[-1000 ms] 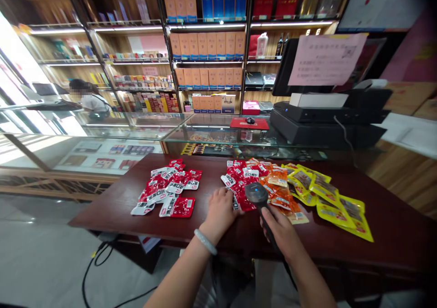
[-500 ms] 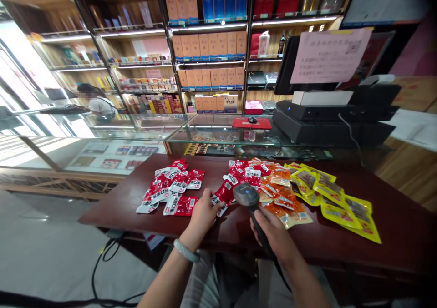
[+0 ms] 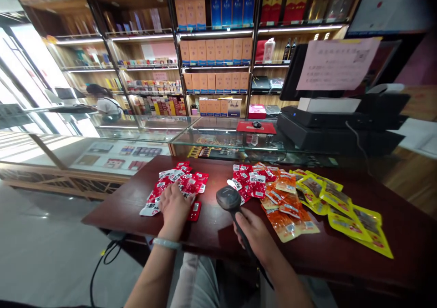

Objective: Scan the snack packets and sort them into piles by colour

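My left hand [image 3: 175, 206], with a pale bangle [image 3: 166, 243] at the wrist, rests on the left pile of red-and-white snack packets [image 3: 182, 174]. Its fingers are stretched out over them, and the fingertips partly hide what lies underneath. My right hand [image 3: 254, 232] is wrapped round the handle of a black barcode scanner [image 3: 228, 198], whose head hangs over the table between the two red piles. Behind and right of the scanner lie more red packets [image 3: 256, 189]. Orange packets [image 3: 286, 210] sit beside these, and yellow packets [image 3: 341, 203] spread out farther right.
Everything lies on a dark red-brown table [image 3: 119, 203]. A glass counter [image 3: 211, 133] stands behind it, bearing a mouse [image 3: 256, 124] and a black cash register [image 3: 337, 121]. Boxed goods fill the shelves [image 3: 215, 67]. Another person [image 3: 107, 103] is at the far left.
My left hand has moved left from the middle red packets to the left pile, letting go of the packet it held. The scanner in my right hand has shifted slightly left.
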{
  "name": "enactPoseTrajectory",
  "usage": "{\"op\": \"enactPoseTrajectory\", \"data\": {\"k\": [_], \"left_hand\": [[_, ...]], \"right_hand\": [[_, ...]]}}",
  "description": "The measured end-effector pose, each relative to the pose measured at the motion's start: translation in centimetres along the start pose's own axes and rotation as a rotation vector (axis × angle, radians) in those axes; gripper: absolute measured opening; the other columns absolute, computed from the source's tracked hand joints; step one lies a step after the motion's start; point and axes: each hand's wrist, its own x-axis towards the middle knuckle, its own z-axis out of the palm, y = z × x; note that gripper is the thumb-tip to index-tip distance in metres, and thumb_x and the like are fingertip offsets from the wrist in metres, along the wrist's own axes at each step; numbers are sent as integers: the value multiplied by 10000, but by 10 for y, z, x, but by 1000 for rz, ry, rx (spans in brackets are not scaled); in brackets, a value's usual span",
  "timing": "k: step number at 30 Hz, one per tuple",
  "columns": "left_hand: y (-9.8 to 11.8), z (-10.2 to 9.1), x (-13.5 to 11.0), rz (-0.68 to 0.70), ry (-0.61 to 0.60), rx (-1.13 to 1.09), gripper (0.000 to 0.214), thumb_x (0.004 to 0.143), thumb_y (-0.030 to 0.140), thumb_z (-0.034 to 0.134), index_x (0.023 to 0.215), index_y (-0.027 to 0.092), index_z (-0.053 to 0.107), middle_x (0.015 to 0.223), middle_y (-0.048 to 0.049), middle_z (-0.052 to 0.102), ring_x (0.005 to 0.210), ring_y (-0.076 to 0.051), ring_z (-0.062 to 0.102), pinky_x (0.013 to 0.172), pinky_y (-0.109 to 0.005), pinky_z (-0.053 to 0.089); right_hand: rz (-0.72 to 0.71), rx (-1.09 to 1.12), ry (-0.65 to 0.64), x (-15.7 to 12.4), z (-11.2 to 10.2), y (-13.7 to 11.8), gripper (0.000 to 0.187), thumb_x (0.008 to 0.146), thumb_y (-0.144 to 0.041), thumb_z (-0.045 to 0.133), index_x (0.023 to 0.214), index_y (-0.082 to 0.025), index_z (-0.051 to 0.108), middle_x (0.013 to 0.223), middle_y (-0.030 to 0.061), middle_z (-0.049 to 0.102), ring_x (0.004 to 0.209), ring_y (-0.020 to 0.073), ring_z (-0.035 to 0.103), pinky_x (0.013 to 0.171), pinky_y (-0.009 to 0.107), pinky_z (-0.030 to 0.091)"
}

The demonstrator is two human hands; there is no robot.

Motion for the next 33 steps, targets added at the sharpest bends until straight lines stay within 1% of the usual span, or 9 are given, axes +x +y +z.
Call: {"op": "enactPoseTrajectory", "data": {"k": [2,4,10,14,17,20,25,28,33], "left_hand": [[6,3,0,29,59,57,706,817,450,628,1425,178,392,1530,-191,348,1428,-368,266,1113,-519,264],[20,10,-3,110,34,63,679,820,438,627,1422,198,423,1575,-170,283,1462,-359,191,1140,-528,219],[92,38,2,409,-186,-55,556,857,422,592,1359,192,524,1403,-147,532,1309,-316,433,1106,-438,307],[138,58,13,459,-319,-27,567,848,468,602,1328,172,539,1297,-173,594,1230,-317,496,1029,-417,363],[154,68,15,491,-390,21,522,811,476,645,1244,191,584,1219,-167,625,1184,-324,522,975,-421,389],[153,72,14,501,-387,50,484,751,483,705,1120,179,630,1167,-164,635,1154,-336,538,944,-418,406],[133,67,10,377,-391,-33,448,747,449,720,1050,153,575,1037,-153,678,1006,-301,631,806,-344,438],[115,60,5,296,-460,-175,392,790,448,680,1043,188,532,947,-95,697,869,-241,665,696,-287,417],[85,44,-6,209,-417,-290,376,786,440,693,1025,205,523,906,-58,695,825,-217,661,657,-263,389]], "right_hand": [[4,-18,16,1,-1,1,450,835,-653,578,871,-205,561,584,-67,504,412,67,425,373,165,326],[9,-32,32,1,-7,5,456,839,-657,569,911,-206,577,579,-69,504,409,70,425,370,168,330],[6,-59,120,-2,-34,12,463,851,-662,552,962,-214,588,583,-66,506,419,83,447,374,175,349],[12,-65,203,-7,-48,7,477,834,-675,564,982,-222,589,579,-62,498,428,89,450,375,177,343],[17,-36,232,-12,-55,3,490,809,-683,589,974,-222,599,582,-56,503,431,92,445,372,183,337],[3,-30,245,-15,-60,2,471,805,-673,601,940,-222,598,580,-57,503,428,92,440,369,185,333],[-7,-57,245,-8,-60,0,468,808,-681,588,879,-219,567,587,-61,507,424,91,446,373,188,347],[-10,-35,259,3,-52,-8,499,777,-706,604,850,-215,554,586,-58,522,413,89,451,365,185,341],[-71,3,156,21,-28,-29,522,769,-722,607,753,-205,533,559,-50,521,417,88,457,374,185,350]]}}
